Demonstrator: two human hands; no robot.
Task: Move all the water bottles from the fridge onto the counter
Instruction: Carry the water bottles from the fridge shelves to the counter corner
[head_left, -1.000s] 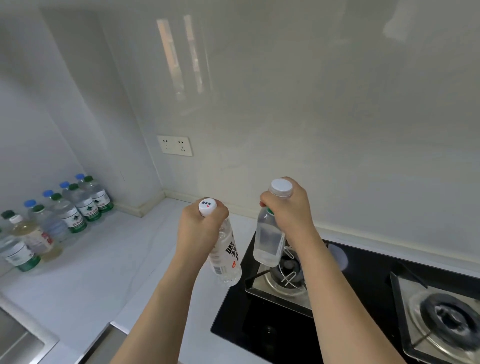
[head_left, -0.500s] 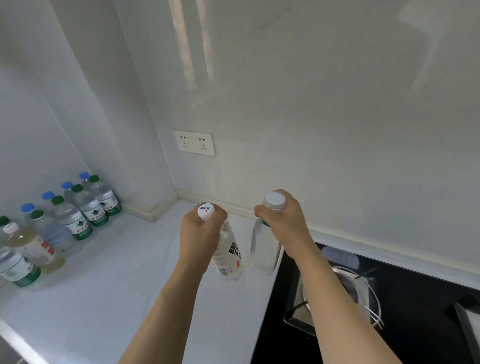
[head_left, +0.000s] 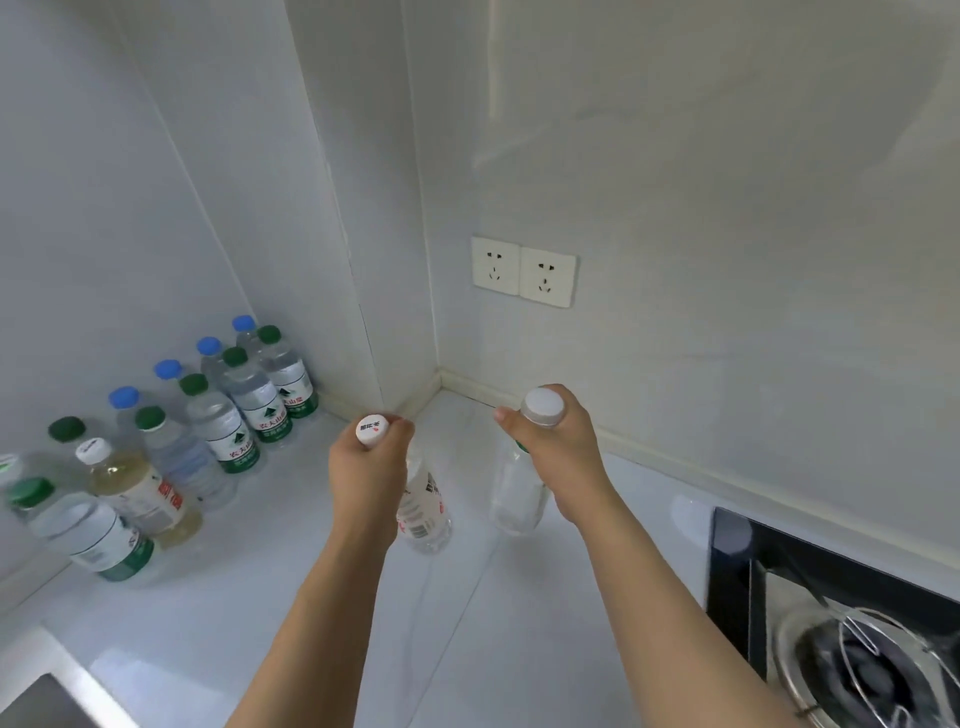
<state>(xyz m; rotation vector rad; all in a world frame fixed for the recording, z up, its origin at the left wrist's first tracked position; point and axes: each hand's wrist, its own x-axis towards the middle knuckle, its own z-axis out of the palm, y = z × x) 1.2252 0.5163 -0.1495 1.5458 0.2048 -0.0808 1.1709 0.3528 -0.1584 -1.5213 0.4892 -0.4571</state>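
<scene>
My left hand grips the neck of a clear water bottle with a white printed cap and a red-and-black label. My right hand grips the neck of a second clear water bottle with a plain white cap. Both bottles hang upright over the white counter, close to the wall corner; whether their bases touch the counter I cannot tell. Several water bottles with green and blue caps stand in rows along the left wall. The fridge is out of view.
A yellowish drink bottle with a white cap stands among the left row. A black gas hob with a metal burner lies at the lower right. A double wall socket sits above the corner. A sink edge shows at the lower left.
The view has swung left and both hands have carried their bottles off the hob, over the white counter and towards the corner. The bottles sit lower than before.
</scene>
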